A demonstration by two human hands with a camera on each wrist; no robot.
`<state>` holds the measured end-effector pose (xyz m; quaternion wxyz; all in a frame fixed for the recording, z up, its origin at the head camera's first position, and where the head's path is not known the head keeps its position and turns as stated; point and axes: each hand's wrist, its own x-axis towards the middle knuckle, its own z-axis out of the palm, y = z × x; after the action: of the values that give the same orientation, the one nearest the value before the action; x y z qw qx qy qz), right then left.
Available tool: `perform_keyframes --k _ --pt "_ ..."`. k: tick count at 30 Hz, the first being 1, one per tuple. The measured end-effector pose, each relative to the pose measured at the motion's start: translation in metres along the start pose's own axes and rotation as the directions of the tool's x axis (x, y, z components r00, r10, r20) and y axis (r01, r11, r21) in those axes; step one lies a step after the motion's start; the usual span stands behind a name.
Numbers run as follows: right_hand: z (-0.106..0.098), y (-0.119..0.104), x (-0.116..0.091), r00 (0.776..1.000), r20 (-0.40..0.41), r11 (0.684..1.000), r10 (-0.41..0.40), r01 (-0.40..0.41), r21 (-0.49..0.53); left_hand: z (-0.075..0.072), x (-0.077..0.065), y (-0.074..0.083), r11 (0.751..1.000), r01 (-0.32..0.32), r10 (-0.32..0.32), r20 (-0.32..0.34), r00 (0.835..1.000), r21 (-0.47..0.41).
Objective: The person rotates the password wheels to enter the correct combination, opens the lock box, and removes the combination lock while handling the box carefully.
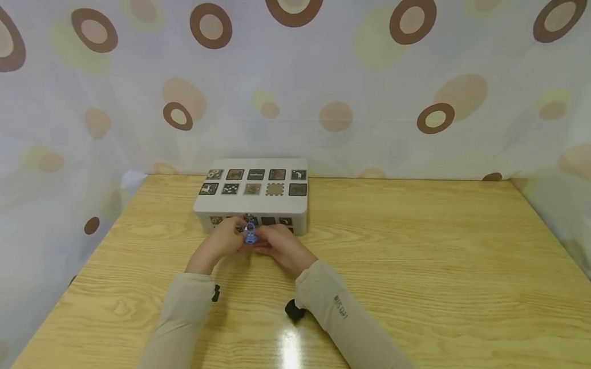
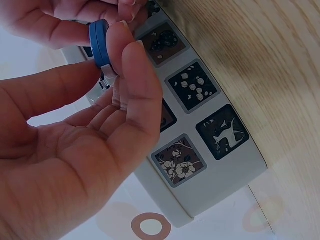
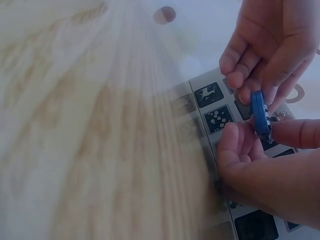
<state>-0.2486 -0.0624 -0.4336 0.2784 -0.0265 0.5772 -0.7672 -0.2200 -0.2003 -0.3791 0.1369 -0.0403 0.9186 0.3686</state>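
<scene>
I had both hands on a small blue padlock (image 1: 250, 234), held up close to the front of a white box (image 1: 251, 207), at the box's 6 o'clock. My left hand (image 1: 225, 238) came in from the padlock's 9 o'clock and pinched it between thumb and curled forefinger. My right hand (image 1: 283, 245) met it from 3 o'clock, thumb against its dials, fingers curled in behind. Whether the padlock was hooked to the box I couldn't tell; my fingers hid that part. The box, printed with rows of little picture squares, sat at about 11 o'clock on the wood-grained tabletop (image 1: 422, 285), near a spotted cloth (image 1: 309, 65) at 12 o'clock. My right sleeve (image 1: 367, 338) bore dark lettering.
</scene>
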Motion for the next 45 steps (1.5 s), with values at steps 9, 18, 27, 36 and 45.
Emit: perform_keyframes --k 9,18,27,36,45 --pt "-0.0027 -0.0012 -0.0002 0.999 -0.015 0.999 0.041 -0.041 0.011 -0.0002 -0.0003 0.0001 1.000 -0.001 0.001 0.000 1.000 -0.020" --pt "-0.0017 -0.0029 -0.0012 0.999 0.006 0.999 0.033 -0.033 -0.030 -0.0013 -0.0007 0.0002 1.000 -0.003 0.003 0.002 1.000 -0.022" --pt "-0.0022 -0.0022 -0.0009 0.999 0.020 0.998 0.034 -0.033 -0.048 -0.0011 -0.0017 0.0000 1.000 -0.003 0.003 0.004 1.000 -0.005" --pt "-0.0022 -0.0021 -0.0009 1.000 0.017 0.998 0.023 -0.022 -0.060 -0.0008 -0.0019 0.0012 1.000 0.002 -0.002 0.004 1.000 0.001" --pt "-0.0014 -0.0035 -0.0006 1.000 -0.011 0.999 0.023 -0.024 -0.044 -0.0006 -0.0022 0.0013 1.000 0.001 -0.001 0.002 1.000 -0.008"
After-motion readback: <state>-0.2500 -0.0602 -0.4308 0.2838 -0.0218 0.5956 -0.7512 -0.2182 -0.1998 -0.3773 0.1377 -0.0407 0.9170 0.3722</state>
